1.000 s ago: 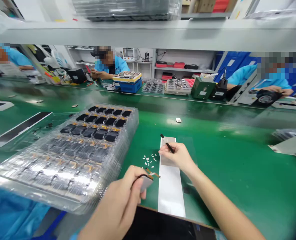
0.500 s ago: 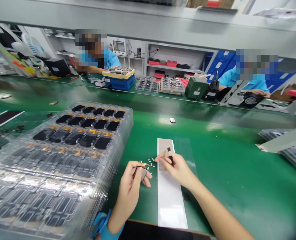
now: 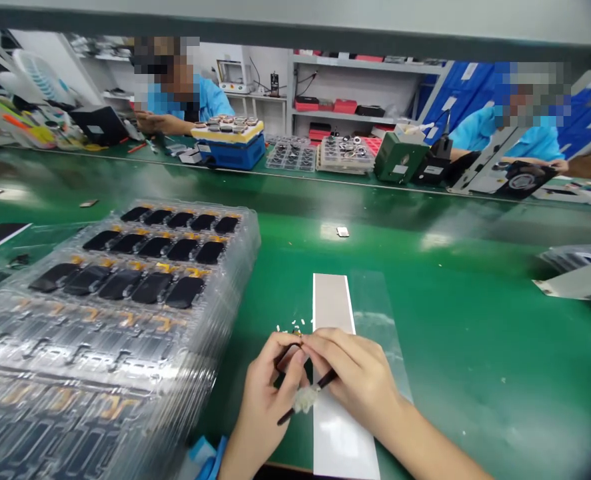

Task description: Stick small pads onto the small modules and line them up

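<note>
A stack of trays point(image 3: 125, 280) sat on the surface point(image 3: 475, 333), left of a flat strip point(image 3: 331, 300). A small chip point(image 3: 342, 231) lay behind the strip, farther along.

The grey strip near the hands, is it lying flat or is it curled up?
Flat. The grey strip lies spread out on the green table, with straight edges; the right hand covers its middle.

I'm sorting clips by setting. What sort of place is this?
Probably an electronics assembly line: stacked clear trays of dark modules, a long green workbench with co-workers opposite, the left hand pinching a small part, the right hand holding a thin tool.
</note>
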Tool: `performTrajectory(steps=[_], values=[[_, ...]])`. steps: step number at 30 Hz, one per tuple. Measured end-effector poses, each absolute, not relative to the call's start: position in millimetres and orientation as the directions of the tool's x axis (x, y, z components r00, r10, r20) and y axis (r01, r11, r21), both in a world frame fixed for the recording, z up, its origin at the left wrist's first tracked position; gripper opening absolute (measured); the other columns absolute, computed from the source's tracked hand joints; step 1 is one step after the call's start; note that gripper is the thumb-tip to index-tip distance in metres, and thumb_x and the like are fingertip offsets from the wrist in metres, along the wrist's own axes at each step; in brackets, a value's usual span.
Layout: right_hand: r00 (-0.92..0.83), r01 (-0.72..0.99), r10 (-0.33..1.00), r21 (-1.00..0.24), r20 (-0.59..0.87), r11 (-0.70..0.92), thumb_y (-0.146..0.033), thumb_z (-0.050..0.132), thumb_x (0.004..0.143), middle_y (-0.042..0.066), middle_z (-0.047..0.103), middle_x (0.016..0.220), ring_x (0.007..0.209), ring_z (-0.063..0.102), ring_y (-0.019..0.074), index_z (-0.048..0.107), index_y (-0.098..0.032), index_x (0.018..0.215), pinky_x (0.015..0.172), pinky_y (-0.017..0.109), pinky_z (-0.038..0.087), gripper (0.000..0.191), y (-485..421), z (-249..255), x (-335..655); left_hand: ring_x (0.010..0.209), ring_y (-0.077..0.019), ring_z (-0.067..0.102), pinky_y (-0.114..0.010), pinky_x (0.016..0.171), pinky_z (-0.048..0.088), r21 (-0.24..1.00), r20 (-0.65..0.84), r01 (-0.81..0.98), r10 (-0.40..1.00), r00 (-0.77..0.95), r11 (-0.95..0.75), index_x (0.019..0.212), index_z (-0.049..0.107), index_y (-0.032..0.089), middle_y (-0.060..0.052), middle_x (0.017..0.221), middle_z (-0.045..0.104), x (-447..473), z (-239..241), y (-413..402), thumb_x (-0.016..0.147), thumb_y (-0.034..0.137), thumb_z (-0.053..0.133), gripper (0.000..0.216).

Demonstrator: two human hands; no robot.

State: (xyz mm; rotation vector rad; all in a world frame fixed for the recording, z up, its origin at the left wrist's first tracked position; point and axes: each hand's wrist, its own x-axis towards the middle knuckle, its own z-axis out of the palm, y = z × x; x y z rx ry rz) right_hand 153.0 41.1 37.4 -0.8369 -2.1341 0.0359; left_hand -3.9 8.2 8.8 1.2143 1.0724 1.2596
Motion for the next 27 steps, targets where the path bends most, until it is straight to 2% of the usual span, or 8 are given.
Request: performTrajectory(steps=[8, 11, 14, 17, 19, 21, 24, 27], values=[[-0.454, 0.584, 0.551, -0.233, 0.7, 0.777, -0.009, 0.055, 0.095, 0.009, 0.078, 0.094, 0.078, 0.074, 0.0191, 0.067, -0.012, 0.11, 0.064, 0.029, 0.061, 0.019, 37, 41, 151, 0.063, -0.0119, 0.06, -0.021, 0.06, 0.049, 0.993, 0.08, -0.089, 0.997, -0.011, -0.08, 0.099, 0.064, 0.018, -0.002, 0.079, 0.064, -4, 7, 5, 0.098, 0.032, 0.058, 0.015], [-0.461, 0.576, 0.629, -0.328, 0.626, 0.749, -0.012, 0.051, 0.097, 0.009, 0.076, 0.094, 0.079, 0.073, 0.0188, 0.067, -0.014, 0.108, 0.067, 0.03, 0.06, 0.02, 35, 40, 149, 0.066, -0.0129, 0.061, -0.021, 0.063, 0.05, 0.997, 0.077, -0.031, 0.997, -0.013, -0.077, 0.098, 0.064, 0.019, -0.002, 0.08, 0.065, -6, 7, 3, 0.098, 0.03, 0.058, 0.013], [-0.461, 0.549, 0.696, -0.44, 0.55, 0.711, -0.013, 0.049, 0.096, 0.008, 0.073, 0.086, 0.073, 0.069, 0.0173, 0.067, -0.016, 0.101, 0.063, 0.029, 0.056, 0.019, 36, 39, 148, 0.068, -0.0147, 0.062, -0.023, 0.065, 0.05, 0.997, 0.073, 0.016, 0.997, 0.01, -0.073, 0.096, 0.064, 0.019, -0.002, 0.079, 0.066, -9, 6, 3, 0.098, 0.028, 0.056, 0.012], [-0.388, 0.497, 0.817, -0.649, 0.426, 0.575, -0.011, 0.052, 0.092, 0.003, 0.067, 0.078, 0.064, 0.061, 0.0132, 0.067, -0.019, 0.089, 0.057, 0.025, 0.048, 0.017, 43, 42, 149, 0.068, -0.0156, 0.061, -0.023, 0.063, 0.047, 0.993, 0.078, 0.08, 0.996, 0.046, -0.081, 0.095, 0.063, 0.02, -0.002, 0.079, 0.066, -11, 7, 1, 0.096, 0.025, 0.057, 0.008], [-0.339, 0.463, 0.894, -0.775, 0.293, 0.43, -0.01, 0.057, 0.087, 0.0, 0.065, 0.075, 0.061, 0.057, 0.0112, 0.067, -0.02, 0.081, 0.055, 0.022, 0.044, 0.015, 52, 43, 150, 0.068, -0.0159, 0.061, -0.023, 0.063, 0.046, 0.986, 0.075, 0.141, 0.99, 0.123, -0.092, 0.092, 0.061, 0.02, -0.002, 0.078, 0.067, -10, 10, -1, 0.097, 0.023, 0.054, 0.009], [-0.325, 0.465, 0.928, -0.824, 0.183, 0.325, -0.013, 0.062, 0.085, -0.002, 0.061, 0.07, 0.059, 0.054, 0.0106, 0.065, -0.02, 0.072, 0.053, 0.022, 0.04, 0.014, 61, 42, 149, 0.067, -0.0158, 0.061, -0.023, 0.063, 0.044, 0.973, 0.056, 0.202, 0.962, 0.269, -0.113, 0.089, 0.059, 0.021, -0.002, 0.077, 0.067, -9, 16, -3, 0.098, 0.022, 0.051, 0.012], [-0.303, 0.522, 0.947, -0.813, 0.104, 0.256, -0.02, 0.069, 0.083, -0.003, 0.055, 0.063, 0.057, 0.05, 0.0112, 0.059, -0.019, 0.062, 0.054, 0.024, 0.036, 0.023, 72, 34, 146, 0.066, -0.0158, 0.06, -0.024, 0.062, 0.043, 0.946, 0.018, 0.274, 0.873, 0.487, -0.172, 0.088, 0.06, 0.021, -0.002, 0.08, 0.069, -6, 24, -4, 0.096, 0.019, 0.05, 0.013], [-0.286, 0.559, 0.955, -0.796, 0.078, 0.232, -0.011, 0.069, 0.077, -0.002, 0.057, 0.066, 0.062, 0.052, 0.0134, 0.06, -0.019, 0.064, 0.058, 0.025, 0.036, 0.018, 75, 27, 143, 0.065, -0.0157, 0.058, -0.024, 0.06, 0.04, 0.939, -0.008, 0.292, 0.833, 0.554, -0.185, 0.091, 0.06, 0.021, -0.003, 0.082, 0.068, -5, 26, -6, 0.097, 0.02, 0.048, 0.014]])
